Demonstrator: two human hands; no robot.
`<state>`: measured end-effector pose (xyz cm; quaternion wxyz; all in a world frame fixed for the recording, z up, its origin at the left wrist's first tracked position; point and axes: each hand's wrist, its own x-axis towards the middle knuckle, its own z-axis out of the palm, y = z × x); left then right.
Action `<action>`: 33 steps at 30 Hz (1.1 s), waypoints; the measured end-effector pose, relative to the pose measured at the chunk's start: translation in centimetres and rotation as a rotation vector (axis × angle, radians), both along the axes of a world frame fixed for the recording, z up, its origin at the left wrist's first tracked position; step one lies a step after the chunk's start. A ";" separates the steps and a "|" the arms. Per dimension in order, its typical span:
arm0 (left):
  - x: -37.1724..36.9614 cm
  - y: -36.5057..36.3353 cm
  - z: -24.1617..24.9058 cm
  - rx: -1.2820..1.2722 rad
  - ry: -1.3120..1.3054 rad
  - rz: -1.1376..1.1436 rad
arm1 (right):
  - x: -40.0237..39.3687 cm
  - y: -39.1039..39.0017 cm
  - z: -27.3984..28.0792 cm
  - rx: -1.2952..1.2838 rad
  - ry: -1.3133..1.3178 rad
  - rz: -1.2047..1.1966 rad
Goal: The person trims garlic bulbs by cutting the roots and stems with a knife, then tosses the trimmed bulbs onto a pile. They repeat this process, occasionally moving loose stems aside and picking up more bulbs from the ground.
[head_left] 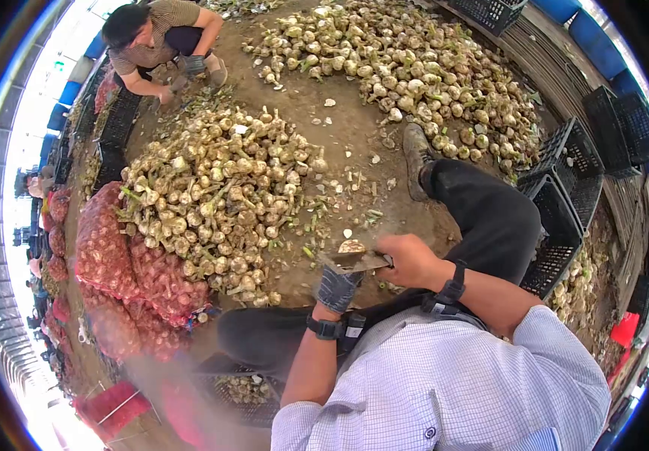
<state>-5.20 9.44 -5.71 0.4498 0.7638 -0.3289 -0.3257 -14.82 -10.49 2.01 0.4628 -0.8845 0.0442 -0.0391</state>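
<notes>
My right hand (413, 260) is closed around the handle of a knife (366, 261). Its broad blade points left and lies across the top of my left hand (337, 289), which wears a dark grey glove. A pale garlic bulb (351, 246) shows just beyond the blade, in my left hand's grip; the blade hides its lower part and most of my left fingertips. Both hands are above the ground between my knees. A heap of garlic (212, 195) with cut stems lies ahead and to the left, with trimmed stem pieces (317, 214) scattered near it.
A larger garlic pile (422, 68) spreads ahead to the right. Black plastic crates (554, 233) stand by my right leg. Full red mesh sacks (106, 248) sit at left. Another person (163, 45) crouches at the far left, with gloved and bare hands low near the ground.
</notes>
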 end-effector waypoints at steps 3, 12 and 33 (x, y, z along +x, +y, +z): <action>0.3 0.2 0.2 -0.047 -0.528 -0.125 | 0.2 -0.1 -0.1 -0.092 0.058 0.028; 0.1 -1.6 0.4 -0.260 0.123 0.343 | -0.6 -4.0 -11.1 -0.218 0.577 -0.042; 25.7 -14.7 -22.5 0.995 -0.465 -0.083 | 2.7 -5.2 -11.1 0.189 0.733 -0.166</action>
